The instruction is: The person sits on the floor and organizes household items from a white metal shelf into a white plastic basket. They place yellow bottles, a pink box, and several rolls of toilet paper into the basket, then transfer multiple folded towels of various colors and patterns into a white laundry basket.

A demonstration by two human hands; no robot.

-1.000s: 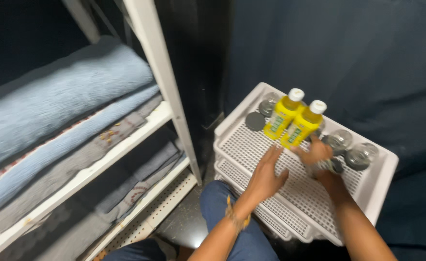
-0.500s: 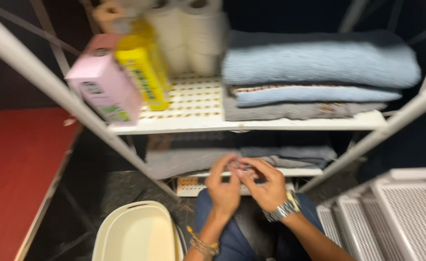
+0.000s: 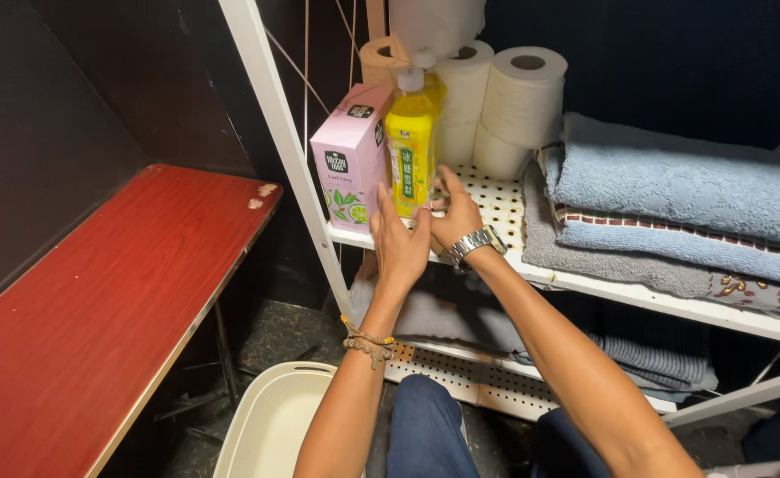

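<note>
My left hand (image 3: 399, 246) and my right hand (image 3: 455, 211) meet at the front edge of a white perforated shelf (image 3: 585, 285), right below a yellow drink bottle (image 3: 409, 155). A pink carton (image 3: 352, 159) stands just left of the bottle. My right hand wears a metal watch (image 3: 476, 241), and its fingers curl around a small pale object that is mostly hidden. My left hand shows its back, fingers pointing up at the bottle's base and thumb against my right hand. A second yellow bottle stands behind the first.
Toilet paper rolls (image 3: 523, 97) stand at the back of the shelf, folded blue and grey towels (image 3: 682, 190) to the right. More towels lie on a lower shelf (image 3: 461, 376). A red table (image 3: 115, 301) is at left, a cream basket (image 3: 270, 425) on the floor.
My view swung from a white crate holding yellow bottles to the shelf unit. My hands rose from my lap up to the shelf edge by the yellow bottle.
</note>
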